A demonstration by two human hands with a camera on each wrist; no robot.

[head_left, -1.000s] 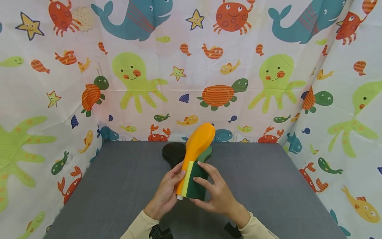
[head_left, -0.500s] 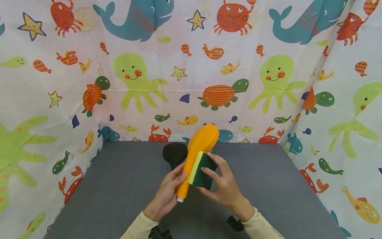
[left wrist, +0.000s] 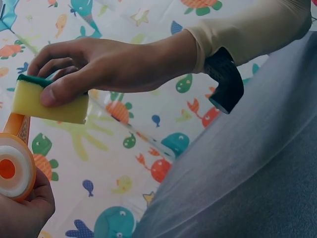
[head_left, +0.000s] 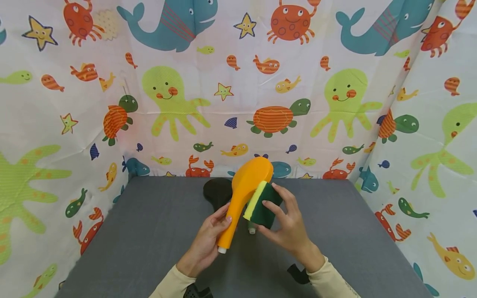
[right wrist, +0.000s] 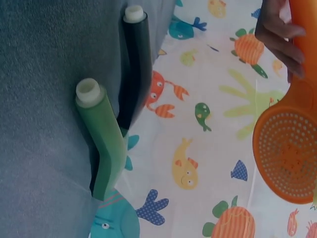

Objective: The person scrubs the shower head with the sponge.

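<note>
An orange handheld shower head [head_left: 250,178] is tilted up over the table, its handle gripped by my left hand [head_left: 201,246]. In the right wrist view its face [right wrist: 287,153] is dotted with small holes. My right hand [head_left: 292,231] pinches a yellow and dark green sponge [head_left: 265,207], thumb and fingers on opposite sides. The sponge's yellow side meets the back of the shower head near its neck in the head view; whether they touch is hard to tell. In the left wrist view, the thumb presses the yellow side of the sponge [left wrist: 49,106].
A black shower head [head_left: 217,192] lies behind my left hand on the grey table [head_left: 160,231]. A green shower head [right wrist: 106,139] lies beside it, mostly hidden in the head view. Curtains printed with sea animals [head_left: 277,118] stand around the table.
My right hand has slid the sponge up and to the right, from the handle towards the round head. The shower head leans slightly more right, and the left hand keeps its grip.
</note>
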